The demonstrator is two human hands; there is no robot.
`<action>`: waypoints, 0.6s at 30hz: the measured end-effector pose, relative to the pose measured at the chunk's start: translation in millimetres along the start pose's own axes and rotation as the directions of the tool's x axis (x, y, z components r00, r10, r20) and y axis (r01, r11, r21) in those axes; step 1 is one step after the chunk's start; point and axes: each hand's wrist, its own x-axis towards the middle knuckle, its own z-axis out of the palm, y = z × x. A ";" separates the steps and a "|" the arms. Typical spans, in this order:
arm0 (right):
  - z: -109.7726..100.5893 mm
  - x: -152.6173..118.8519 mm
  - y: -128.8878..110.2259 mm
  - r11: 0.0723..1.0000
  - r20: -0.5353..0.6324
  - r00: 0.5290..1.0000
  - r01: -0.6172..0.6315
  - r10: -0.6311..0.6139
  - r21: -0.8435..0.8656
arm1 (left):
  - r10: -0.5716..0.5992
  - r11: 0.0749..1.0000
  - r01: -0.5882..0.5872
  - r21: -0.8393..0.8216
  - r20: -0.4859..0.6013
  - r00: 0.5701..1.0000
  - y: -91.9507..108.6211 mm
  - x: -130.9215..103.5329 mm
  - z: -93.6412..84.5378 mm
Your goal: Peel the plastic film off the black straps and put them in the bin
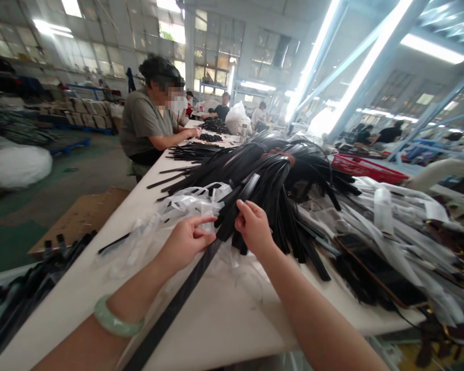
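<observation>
A long black strap (178,304) runs up from the bottom edge, between my forearms, to the other straps. My left hand (187,239) is at its upper part, thumb and index finger closed in on the strap's edge. Fingers curled, my right hand (253,226) pinches a black strap just to the right; the exact hold is partly hidden by the hand. Just beyond both hands lies a big bundle of black straps (282,180), gathered by a reddish-brown tie (278,154). Crumpled clear plastic sleeves (193,201) lie beside my left hand.
A phone (382,268) lies on the right of the white table (232,309), among plastic-wrapped straps (394,216). Behind them is a red basket (367,167). A co-worker (150,118) works at the table's left edge. More straps (34,293) are at the lower left.
</observation>
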 end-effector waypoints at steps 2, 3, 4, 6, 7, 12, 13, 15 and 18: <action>4.1 -7.4 -1.1 0.998 0.112 0.994 0.003 0.004 -0.066 | 0.006 1.000 -0.007 -0.011 -0.028 1.000 1.5 -0.7 -2.2; 7.3 -12.5 -1.9 0.994 0.184 0.983 0.013 0.006 -0.104 | 0.017 1.000 -0.018 -0.019 -0.047 0.999 2.4 -0.9 -3.4; 10.2 -17.2 -2.7 0.990 0.255 0.967 0.022 0.015 -0.143 | 0.029 0.999 -0.031 -0.024 -0.060 0.998 3.4 -1.2 -4.5; 13.0 -22.3 -3.8 0.979 0.333 0.942 0.023 0.046 -0.201 | 0.030 0.999 -0.031 -0.018 -0.045 0.999 5.3 -1.9 -5.7; 12.6 -22.0 -3.9 0.977 0.317 0.947 0.011 0.058 -0.214 | 0.025 1.000 -0.025 0.001 -0.025 0.999 6.1 -2.4 -5.7; 5.4 -11.1 -0.5 0.985 0.099 0.994 -0.037 0.054 -0.168 | 0.071 0.982 -0.066 0.177 -0.021 0.997 6.4 -4.3 -3.5; 5.9 -11.3 -0.1 0.983 0.140 0.988 -0.034 0.059 -0.179 | 0.088 0.979 -0.080 0.185 -0.040 0.995 5.6 -4.2 -3.7; 8.6 -15.0 -0.4 0.974 0.262 0.962 -0.020 0.080 -0.224 | 0.116 0.978 -0.099 0.182 -0.085 0.990 3.8 -3.2 -5.4; 11.5 -21.2 -4.1 0.955 0.340 0.938 0.035 0.070 -0.294 | 0.133 0.977 -0.108 0.181 -0.129 0.983 2.9 -1.4 -8.6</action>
